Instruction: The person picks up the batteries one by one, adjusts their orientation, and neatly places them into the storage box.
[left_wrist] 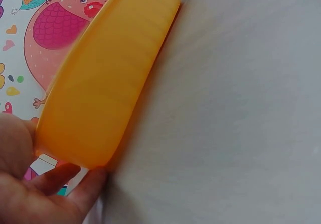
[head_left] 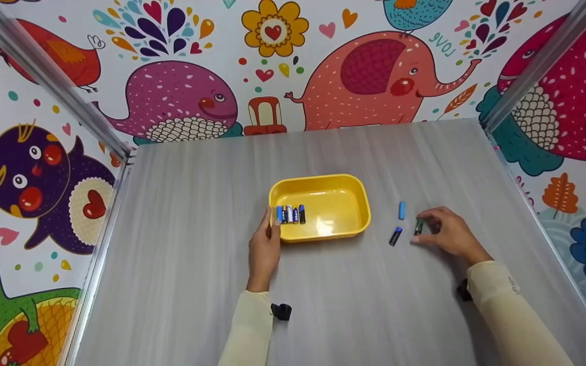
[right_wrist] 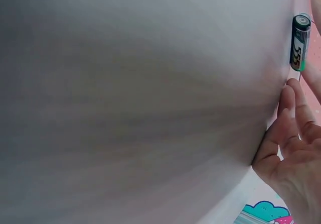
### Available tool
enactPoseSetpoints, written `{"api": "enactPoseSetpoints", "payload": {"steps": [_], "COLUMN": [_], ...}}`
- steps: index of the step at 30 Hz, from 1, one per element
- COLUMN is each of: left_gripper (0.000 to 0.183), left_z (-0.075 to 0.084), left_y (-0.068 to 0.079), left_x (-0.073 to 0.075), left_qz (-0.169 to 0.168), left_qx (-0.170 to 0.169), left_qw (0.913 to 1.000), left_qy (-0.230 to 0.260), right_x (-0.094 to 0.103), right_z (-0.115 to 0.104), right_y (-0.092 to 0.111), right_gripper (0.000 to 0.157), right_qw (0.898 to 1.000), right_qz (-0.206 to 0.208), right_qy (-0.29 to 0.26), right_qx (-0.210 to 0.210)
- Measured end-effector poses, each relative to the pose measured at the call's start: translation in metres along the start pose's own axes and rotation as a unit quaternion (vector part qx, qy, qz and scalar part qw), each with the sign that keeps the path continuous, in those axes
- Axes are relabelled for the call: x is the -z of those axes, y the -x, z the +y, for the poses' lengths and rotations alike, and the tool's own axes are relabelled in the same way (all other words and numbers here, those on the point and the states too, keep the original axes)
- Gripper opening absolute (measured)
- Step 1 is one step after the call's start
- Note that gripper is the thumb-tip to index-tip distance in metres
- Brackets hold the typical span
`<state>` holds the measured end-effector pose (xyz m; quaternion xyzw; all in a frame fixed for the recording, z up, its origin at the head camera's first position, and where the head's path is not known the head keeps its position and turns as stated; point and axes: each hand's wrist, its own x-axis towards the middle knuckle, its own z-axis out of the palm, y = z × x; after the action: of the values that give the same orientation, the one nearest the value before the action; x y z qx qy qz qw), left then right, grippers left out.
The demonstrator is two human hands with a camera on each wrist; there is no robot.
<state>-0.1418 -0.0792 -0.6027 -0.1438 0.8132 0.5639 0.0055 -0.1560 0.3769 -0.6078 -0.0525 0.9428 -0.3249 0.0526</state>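
My left hand [head_left: 265, 251] grips the left end of a yellow plastic tray [head_left: 344, 236], its thumb over the rim. In the left wrist view, the fingers [left_wrist: 90, 189] lie against the tray's outer wall. Several small batteries [head_left: 289, 214] lie side by side at the left inside the tray. On the right, my right hand [head_left: 448, 234] holds a green and black battery [head_left: 418, 226] between thumb and forefinger, low at the table. The right wrist view shows this battery [right_wrist: 299, 44] with its green end by a fingertip.
Between the tray and my right hand lie a light blue battery [head_left: 402, 210] and a black battery with a blue end [head_left: 395, 236]. The grey wood-grain table [head_left: 196, 229] meets walls printed with cartoon animals [head_left: 364, 76]. Metal posts [head_left: 542, 66] stand at the back corners.
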Motion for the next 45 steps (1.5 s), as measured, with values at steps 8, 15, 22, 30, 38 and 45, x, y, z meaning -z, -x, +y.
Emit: {"api": "enactPoseSetpoints", "payload": {"steps": [8, 15, 22, 30, 38, 45], "left_gripper": [0.054, 0.054, 0.055, 0.055, 0.055, 0.055], "left_z": [-0.0013, -0.0009, 0.0001, 0.0003, 0.0004, 0.0018], "left_y": [0.0004, 0.0005, 0.0004, 0.0008, 0.0013, 0.0020], "left_x": [0.0002, -0.0003, 0.0001, 0.0014, 0.0015, 0.0006], "left_qz": [0.003, -0.002, -0.002, 0.003, 0.002, 0.000], "left_qx": [0.003, 0.007, 0.005, -0.003, 0.007, 0.016], "left_qw": [1.0000, 1.0000, 1.0000, 1.0000, 1.0000, 0.9999], "left_qy": [0.002, 0.006, 0.007, 0.000, 0.001, -0.001], "right_x": [-0.0022, -0.0025, -0.0019, -0.0002, -0.0008, 0.0001], "right_z": [-0.0027, -0.0033, -0.0028, -0.0045, -0.0048, -0.0043], "right_y": [0.0006, 0.0011, 0.0012, 0.0018, 0.0030, 0.0026], "right_gripper": [0.067, 0.065, 0.063, 0.064, 0.062, 0.061], "right_qw": [1.000, 1.000, 1.000, 1.000, 1.000, 1.000], "right_qz": [0.002, 0.004, 0.007, -0.001, 0.000, 0.007], "right_qy": [0.001, 0.003, 0.011, 0.017, 0.010, 0.007], "right_qx": [-0.012, -0.025, -0.019, -0.018, -0.020, -0.010]}}
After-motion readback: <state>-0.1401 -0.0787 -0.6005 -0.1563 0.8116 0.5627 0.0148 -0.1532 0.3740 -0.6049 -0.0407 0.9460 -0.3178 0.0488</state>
